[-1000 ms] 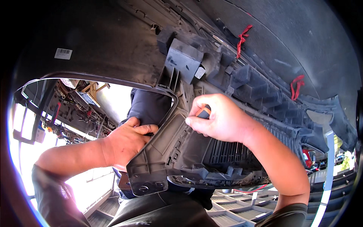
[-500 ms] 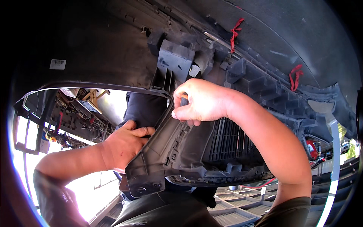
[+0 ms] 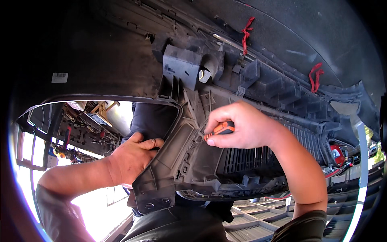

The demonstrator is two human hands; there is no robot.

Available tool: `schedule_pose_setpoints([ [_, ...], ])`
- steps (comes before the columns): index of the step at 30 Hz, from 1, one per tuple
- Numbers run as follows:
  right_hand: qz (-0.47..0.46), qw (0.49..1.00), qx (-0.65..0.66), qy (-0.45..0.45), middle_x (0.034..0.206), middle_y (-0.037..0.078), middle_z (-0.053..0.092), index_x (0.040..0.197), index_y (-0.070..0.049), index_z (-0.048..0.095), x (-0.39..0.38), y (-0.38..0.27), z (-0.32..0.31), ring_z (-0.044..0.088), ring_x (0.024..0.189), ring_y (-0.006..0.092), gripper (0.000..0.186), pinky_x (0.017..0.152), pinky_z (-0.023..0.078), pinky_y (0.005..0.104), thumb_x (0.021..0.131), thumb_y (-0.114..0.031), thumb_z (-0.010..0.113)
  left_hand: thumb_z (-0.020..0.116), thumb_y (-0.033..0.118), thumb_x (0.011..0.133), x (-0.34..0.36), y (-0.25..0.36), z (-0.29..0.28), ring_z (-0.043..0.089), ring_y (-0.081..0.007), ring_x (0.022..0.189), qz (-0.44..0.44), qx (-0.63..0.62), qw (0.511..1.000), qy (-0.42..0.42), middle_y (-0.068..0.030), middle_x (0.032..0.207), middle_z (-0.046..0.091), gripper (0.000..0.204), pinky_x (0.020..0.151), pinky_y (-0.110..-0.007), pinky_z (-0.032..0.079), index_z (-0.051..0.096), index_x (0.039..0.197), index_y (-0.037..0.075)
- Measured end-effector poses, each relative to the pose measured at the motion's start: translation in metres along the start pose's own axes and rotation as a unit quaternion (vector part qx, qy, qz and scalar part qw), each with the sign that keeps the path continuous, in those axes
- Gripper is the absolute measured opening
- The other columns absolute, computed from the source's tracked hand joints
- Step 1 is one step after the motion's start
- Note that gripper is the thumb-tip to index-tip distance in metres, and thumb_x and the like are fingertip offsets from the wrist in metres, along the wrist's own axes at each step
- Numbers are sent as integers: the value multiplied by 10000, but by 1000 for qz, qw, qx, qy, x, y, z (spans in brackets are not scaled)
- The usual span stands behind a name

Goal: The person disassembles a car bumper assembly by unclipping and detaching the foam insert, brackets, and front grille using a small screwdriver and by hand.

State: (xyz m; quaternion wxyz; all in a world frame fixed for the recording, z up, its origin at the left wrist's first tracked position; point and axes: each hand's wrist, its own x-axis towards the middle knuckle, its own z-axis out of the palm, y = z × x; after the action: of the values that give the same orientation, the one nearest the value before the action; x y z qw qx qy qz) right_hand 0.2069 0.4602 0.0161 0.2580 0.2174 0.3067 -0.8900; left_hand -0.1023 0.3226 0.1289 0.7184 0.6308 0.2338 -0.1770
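A large black plastic car bumper, its ribbed inner side toward me, fills most of the view. My left hand is closed round the edge of the bumper's opening, its thumb and index finger showing on top. My right hand pinches the orange-and-black handle of a screwdriver over the middle of the bumper, beside a row of clip slots. No shaft can be made out past the fingers. A black slatted grille lies just below and right of that hand.
Two red ties hang on the bumper's far right part. A person's dark-clothed leg shows through the opening, with a cluttered rack of tools beyond. A red vehicle stands far right, near a metal-sheeted surface.
My right hand has moved right and a little down, showing more of the screwdriver handle. My left hand keeps its hold on the bumper edge. The view has shifted slightly.
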Motion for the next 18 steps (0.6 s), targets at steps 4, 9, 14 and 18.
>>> schedule_pose_setpoints([
  [4,-64,994,62,62,949,48,773,986,-21,768,-14,5,9,714,896,112,151,804,568,286,913,-132,841,682,564,847,-1,1,0,412,-187,1501,3,16,1000,2,41,1371,705,630,972,-456,343,708,1391,245],
  [9,-107,984,11,141,849,63,760,934,-8,749,-8,-16,-5,728,799,129,128,762,584,298,893,-110,815,665,541,869,1,1,0,418,-191,1499,6,-15,1000,-6,35,1372,708,590,973,-454,346,720,1374,240],
  [14,-54,992,28,115,889,109,790,987,-8,776,-25,-4,14,755,821,149,150,784,593,314,908,-134,790,647,514,876,0,3,0,427,-191,1493,-7,-9,1000,11,32,1368,711,557,966,-448,349,735,1349,233],
  [18,-15,987,-1,160,876,83,790,1006,-7,778,-38,6,20,733,815,126,153,771,587,305,920,-132,799,644,508,880,-1,3,-3,428,-185,1485,3,16,1000,17,31,1360,712,548,961,-449,351,739,1343,231],
])
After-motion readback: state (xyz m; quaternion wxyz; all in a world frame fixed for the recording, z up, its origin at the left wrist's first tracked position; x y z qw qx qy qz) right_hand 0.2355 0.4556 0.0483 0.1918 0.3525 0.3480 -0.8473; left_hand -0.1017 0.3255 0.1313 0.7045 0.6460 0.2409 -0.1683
